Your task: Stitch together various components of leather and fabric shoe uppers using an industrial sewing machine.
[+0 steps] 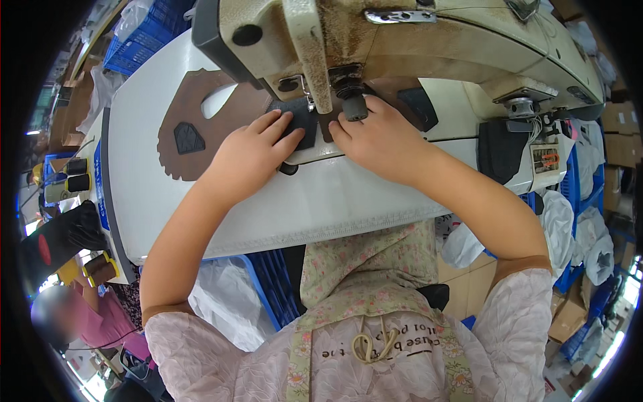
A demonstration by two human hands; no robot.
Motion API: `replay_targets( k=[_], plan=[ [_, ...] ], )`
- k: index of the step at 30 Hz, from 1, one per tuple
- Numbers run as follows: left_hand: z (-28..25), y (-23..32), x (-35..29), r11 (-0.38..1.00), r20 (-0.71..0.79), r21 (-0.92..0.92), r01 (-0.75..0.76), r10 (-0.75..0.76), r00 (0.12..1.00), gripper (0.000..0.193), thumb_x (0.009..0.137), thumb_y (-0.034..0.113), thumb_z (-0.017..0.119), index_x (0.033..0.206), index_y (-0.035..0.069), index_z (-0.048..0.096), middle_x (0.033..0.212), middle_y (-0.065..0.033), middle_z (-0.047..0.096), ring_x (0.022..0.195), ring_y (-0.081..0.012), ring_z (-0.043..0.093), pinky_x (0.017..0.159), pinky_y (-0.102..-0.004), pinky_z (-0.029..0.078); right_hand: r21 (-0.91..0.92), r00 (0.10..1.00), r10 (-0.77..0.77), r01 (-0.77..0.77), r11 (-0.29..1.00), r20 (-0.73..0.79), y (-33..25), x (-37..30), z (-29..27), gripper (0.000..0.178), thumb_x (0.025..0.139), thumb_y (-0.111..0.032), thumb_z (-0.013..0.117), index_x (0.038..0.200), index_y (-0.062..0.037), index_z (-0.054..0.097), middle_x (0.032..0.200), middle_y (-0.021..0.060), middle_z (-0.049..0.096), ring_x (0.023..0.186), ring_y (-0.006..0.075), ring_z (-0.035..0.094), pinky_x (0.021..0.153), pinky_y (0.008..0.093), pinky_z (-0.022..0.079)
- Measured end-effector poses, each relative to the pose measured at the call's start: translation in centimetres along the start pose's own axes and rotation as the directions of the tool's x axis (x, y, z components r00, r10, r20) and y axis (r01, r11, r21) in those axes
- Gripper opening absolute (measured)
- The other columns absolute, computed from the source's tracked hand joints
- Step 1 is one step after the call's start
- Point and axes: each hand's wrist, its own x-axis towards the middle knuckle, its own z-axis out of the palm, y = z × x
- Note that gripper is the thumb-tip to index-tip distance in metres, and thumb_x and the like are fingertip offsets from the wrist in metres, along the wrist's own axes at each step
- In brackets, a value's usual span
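A brown leather-like sheet (179, 107) with a scalloped edge and an oval cut-out lies on the white sewing machine table (281, 208), reaching under the head of a sewing machine (429, 50). Black patches sit on it: a small angular one (189, 138) at the left and a dark one (416, 107) at the right. My left hand (251, 154) rests with fingers apart on another black patch (307, 128), left of the presser foot. On the other side of the needle area, my right hand (378, 141) presses on the sheet, fingers spread and partly hidden by a round grey knob (355, 107).
Blue crates (144, 40) stand at the far left, and another blue crate (268, 288) with white plastic sits below the table. Thread spools (77, 174) are at the left. White bags (557, 221) hang at the right. A co-worker in pink (110, 321) is at lower left.
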Motion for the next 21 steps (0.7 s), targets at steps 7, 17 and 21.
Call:
replay_targets(
  k=[7, 17, 21],
  plan=[
    [1.5, 0.2, -0.1, 0.993, -0.168, -0.108, 0.037, -0.055, 0.984, 0.053, 0.072, 0.002, 0.063, 0.124, 0.012, 0.065, 0.136, -0.0083, 0.061, 0.127, -0.0279, 0.056, 0.095, -0.0406, 0.053, 0.032, 0.999, -0.014, 0.016, 0.999, -0.046, -0.1, 0.2, 0.1, 0.012, 0.075, -0.016, 0.063, 0.084, -0.0076, 0.063, 0.073, 0.0008, 0.063, 0.07, 0.0173, 0.061, 0.07, 0.0328, 0.044],
    [2.1, -0.1, -0.1, 1.0, -0.215, -0.012, -0.017, 0.014, 0.976, 0.058, 0.067, 0.0, 0.062, 0.124, 0.008, 0.066, 0.134, -0.0081, 0.063, 0.112, -0.0292, 0.061, 0.086, -0.0399, 0.056, -0.013, 0.926, 0.296, -0.301, 0.953, 0.236, -2.6, 2.3, -0.8, 0.031, 0.072, -0.012, 0.067, 0.102, -0.0074, 0.068, 0.096, 0.0067, 0.064, 0.09, 0.024, 0.065, 0.08, 0.0392, 0.05],
    [1.3, -0.4, -0.1, 0.999, -0.184, 0.005, -0.042, 0.042, 0.982, 0.058, 0.07, 0.004, 0.062, 0.128, 0.009, 0.064, 0.136, -0.0077, 0.061, 0.111, -0.0267, 0.061, 0.085, -0.0382, 0.056, 0.044, 0.94, 0.254, -0.271, 0.962, 0.226, -1.8, 1.8, -1.5, 0.028, 0.073, -0.011, 0.065, 0.101, -0.0075, 0.068, 0.097, 0.0065, 0.064, 0.092, 0.0246, 0.064, 0.082, 0.0394, 0.05]
  ],
)
